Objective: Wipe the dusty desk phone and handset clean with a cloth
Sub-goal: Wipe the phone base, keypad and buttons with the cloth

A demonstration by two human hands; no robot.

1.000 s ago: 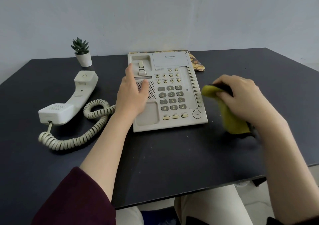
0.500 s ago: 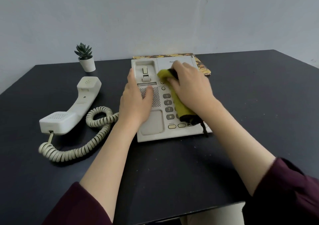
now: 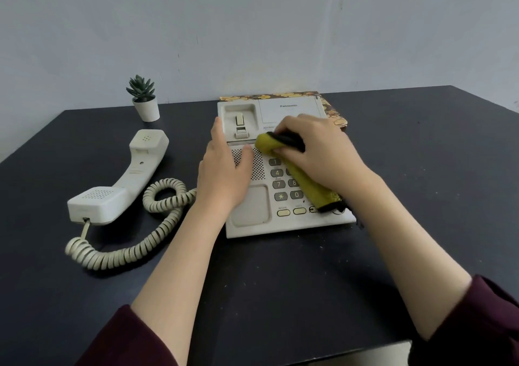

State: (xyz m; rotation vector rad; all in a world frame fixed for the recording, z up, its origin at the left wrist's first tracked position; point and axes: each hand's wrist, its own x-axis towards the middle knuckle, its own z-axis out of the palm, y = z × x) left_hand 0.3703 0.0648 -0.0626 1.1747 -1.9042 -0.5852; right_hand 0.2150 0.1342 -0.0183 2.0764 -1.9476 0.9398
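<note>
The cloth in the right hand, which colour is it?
Olive-yellow with a black edge, seen in the head view: cloth.

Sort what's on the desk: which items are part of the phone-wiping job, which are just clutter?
In the job:
desk phone
handset
coiled cord
yellow cloth, held in the right hand
left hand, steadying the phone

Just lying about:
small potted plant
patterned book behind the phone

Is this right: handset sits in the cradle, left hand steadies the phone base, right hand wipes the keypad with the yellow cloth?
Not quite. In the head view the handset is off the cradle, lying on the desk left of the phone base. The rest holds: the left hand steadies the base, and the right hand wipes the keypad with the yellow cloth.
</note>
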